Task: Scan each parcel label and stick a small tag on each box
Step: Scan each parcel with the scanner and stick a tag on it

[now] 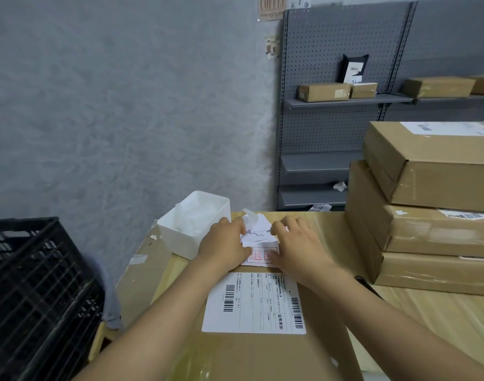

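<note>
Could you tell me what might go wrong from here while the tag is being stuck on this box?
1. The tag sits just above the shipping label; sliding down, it might cover label print.
2. The left hand and right hand work crumpled backing paper, so the tag may crease.
3. The white bin beside the left hand could be nudged.

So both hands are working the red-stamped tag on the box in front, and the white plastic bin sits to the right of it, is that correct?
Not quite. In the head view the white plastic bin sits to the left of the red-stamped tag, beside the left hand. The rest holds: the left hand and right hand are both working the tag on the box in front.
</note>
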A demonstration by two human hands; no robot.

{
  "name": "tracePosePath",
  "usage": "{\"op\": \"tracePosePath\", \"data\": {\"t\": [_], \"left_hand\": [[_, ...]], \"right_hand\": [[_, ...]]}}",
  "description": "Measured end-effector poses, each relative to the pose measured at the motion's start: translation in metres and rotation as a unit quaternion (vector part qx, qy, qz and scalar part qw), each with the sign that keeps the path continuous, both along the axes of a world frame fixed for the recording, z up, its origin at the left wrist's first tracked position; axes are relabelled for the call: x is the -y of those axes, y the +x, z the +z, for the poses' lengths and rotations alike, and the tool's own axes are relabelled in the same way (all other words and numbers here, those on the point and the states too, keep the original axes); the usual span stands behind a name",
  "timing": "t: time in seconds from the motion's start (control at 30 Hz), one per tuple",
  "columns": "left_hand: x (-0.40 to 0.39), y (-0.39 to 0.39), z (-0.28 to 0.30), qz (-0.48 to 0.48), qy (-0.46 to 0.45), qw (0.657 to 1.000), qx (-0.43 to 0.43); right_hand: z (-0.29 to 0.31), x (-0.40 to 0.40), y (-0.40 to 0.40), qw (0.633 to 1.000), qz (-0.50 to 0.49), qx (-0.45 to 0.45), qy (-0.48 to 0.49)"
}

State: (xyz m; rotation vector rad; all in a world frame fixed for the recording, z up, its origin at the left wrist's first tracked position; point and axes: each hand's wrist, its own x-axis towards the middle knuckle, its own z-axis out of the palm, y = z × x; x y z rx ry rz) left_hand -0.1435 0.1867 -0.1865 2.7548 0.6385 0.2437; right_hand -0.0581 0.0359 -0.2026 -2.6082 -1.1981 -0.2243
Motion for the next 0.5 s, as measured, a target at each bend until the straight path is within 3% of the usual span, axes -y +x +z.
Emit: {"op": "tracePosePath", "data": {"t": [0.1,0.17,0.3,0.5], "left_hand": [[0.011,-0.007,-0.006,-0.063,0.004,0.998,-0.015],[0.013,-0.014,-0.009,-0.066,0.032,0.997,-0.035],[0.004,-0.037,-0.008,-0.016,0.061,0.997,-0.037],[-0.02,-0.074,-0.012,0.086,-0.022,0.996,-0.026]], "right_hand": [[-0.008,0.004,-0.006,0.997,0.079,-0.013,-0.004],[-0.012,0.013,-0.007,0.997,0.075,-0.031,-0.006],[-0.014,0.042,0.003,0.999,0.006,-0.042,-0.006],[-0.018,0.08,0.003,0.98,-0.118,-0.15,0.064]]}}
